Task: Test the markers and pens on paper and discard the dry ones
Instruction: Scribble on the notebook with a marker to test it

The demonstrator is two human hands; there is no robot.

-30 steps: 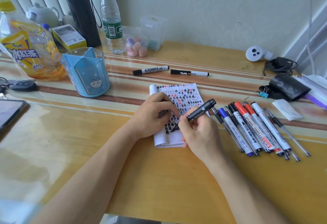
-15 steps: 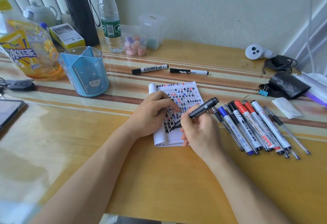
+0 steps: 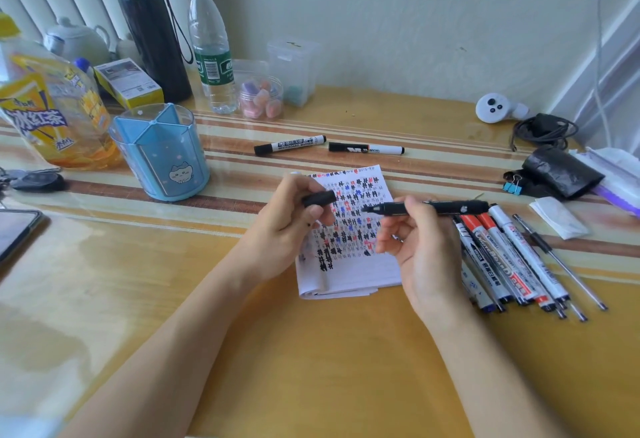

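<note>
My right hand (image 3: 420, 247) holds a black marker (image 3: 446, 207) level above the paper, its bare tip pointing left. My left hand (image 3: 287, 226) grips the marker's black cap (image 3: 320, 198), a short gap from the tip. Under both hands lies a folded white paper (image 3: 349, 275) covered with black, red and blue test marks. A row of several markers and pens (image 3: 512, 261) lies to the right of the paper. Two whiteboard markers (image 3: 290, 144) (image 3: 366, 149) lie apart behind the paper.
A blue pen holder (image 3: 162, 153) stands left of the paper. Bottles, a black flask (image 3: 149, 32), a yellow drink bottle (image 3: 52, 108) and small jars line the back. A phone (image 3: 15, 230) sits at the left edge; a black pouch (image 3: 561, 173), cable and tissue at the right.
My right hand lifted the black marker off the paper and turned it level. My left hand left the paper and now holds the cap near the marker's tip.
</note>
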